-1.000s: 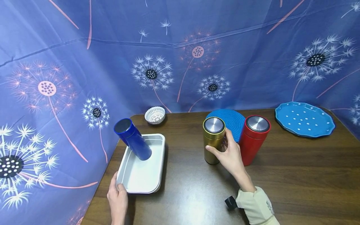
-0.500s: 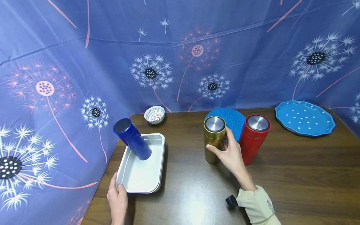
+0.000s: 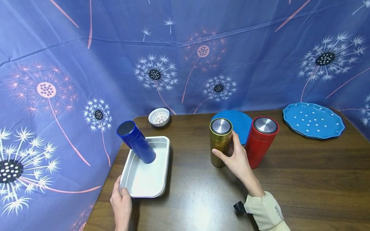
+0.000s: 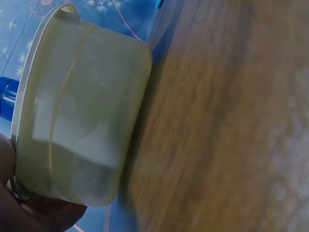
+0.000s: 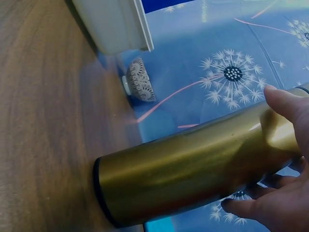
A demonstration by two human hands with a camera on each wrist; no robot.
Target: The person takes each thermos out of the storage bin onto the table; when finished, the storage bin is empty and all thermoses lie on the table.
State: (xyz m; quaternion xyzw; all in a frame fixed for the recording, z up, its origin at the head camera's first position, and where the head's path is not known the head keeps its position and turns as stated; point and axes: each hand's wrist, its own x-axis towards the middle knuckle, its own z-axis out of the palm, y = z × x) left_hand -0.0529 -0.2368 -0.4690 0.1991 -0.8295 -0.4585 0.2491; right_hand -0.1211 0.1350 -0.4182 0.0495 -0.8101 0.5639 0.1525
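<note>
My right hand [image 3: 237, 160] grips a gold thermos flask [image 3: 217, 141] around its upper body, thumb on the near side; the flask stands upright, its base at the tabletop in the right wrist view. Just right of that hand stands a red thermos flask [image 3: 259, 144] with a steel-topped lid. At the left, my left hand [image 3: 120, 200] holds the near left corner of a white rectangular tub [image 3: 147, 186], thumb at the rim and fingers along the outside. Inside the tub's far end stands a blue thermos flask [image 3: 138, 144]. Only its top shows beyond the rim in the left wrist view.
A small white openwork bowl [image 3: 159, 117] sits at the back edge behind the tub. Behind the gold and red flasks lies a round blue woven mat [image 3: 238, 123]. At the back right is a blue polka-dot plate [image 3: 313, 120]. A patterned blue cloth [image 3: 185, 73] hangs behind the table.
</note>
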